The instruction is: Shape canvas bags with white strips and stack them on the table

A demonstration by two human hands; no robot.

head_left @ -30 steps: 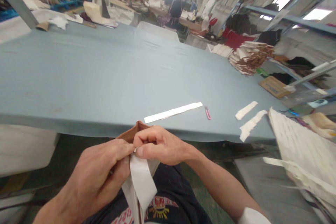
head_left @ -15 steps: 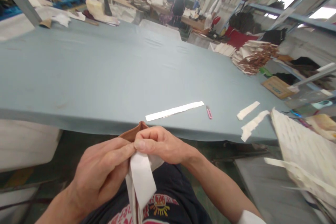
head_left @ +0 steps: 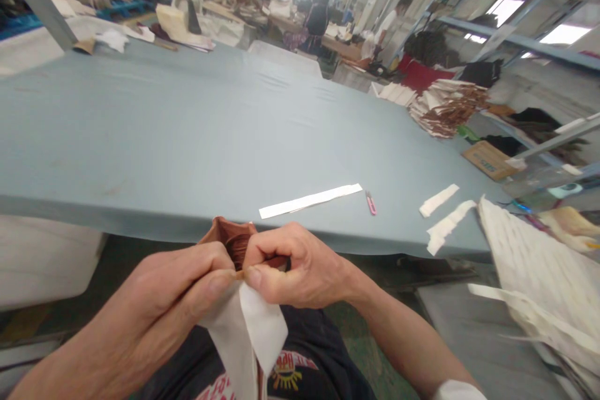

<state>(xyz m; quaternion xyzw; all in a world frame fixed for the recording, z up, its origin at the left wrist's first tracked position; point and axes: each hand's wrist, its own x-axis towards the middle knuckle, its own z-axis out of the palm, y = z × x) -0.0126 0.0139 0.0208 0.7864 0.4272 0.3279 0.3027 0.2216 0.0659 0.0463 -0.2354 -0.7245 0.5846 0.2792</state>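
Both hands meet in front of my body at the table's near edge. My left hand [head_left: 187,287] pinches the edge of a brown fabric piece with white backing [head_left: 234,337]. Right beside it, my right hand [head_left: 290,265] grips the same edge between thumb and bent fingers. The piece's brown side [head_left: 218,231] stands up behind my fingers, folded open, while its white flaps hang down over my dark shirt. On the table just ahead lies a long white strip [head_left: 312,201], and to its right a pair of pink-handled thread snips [head_left: 370,203].
A blue-grey cloth covers the table [head_left: 187,125]. Two torn white strips [head_left: 447,225] lie at its right end, near a stack of white pieces [head_left: 539,269]. Farther back are a brown-and-white fabric pile [head_left: 447,106] and a cardboard box [head_left: 490,159]. Two people are in the background.
My hands have drawn slightly apart along the edge. The brown piece has spread wider behind my fingers, and the white flaps have fanned out below.
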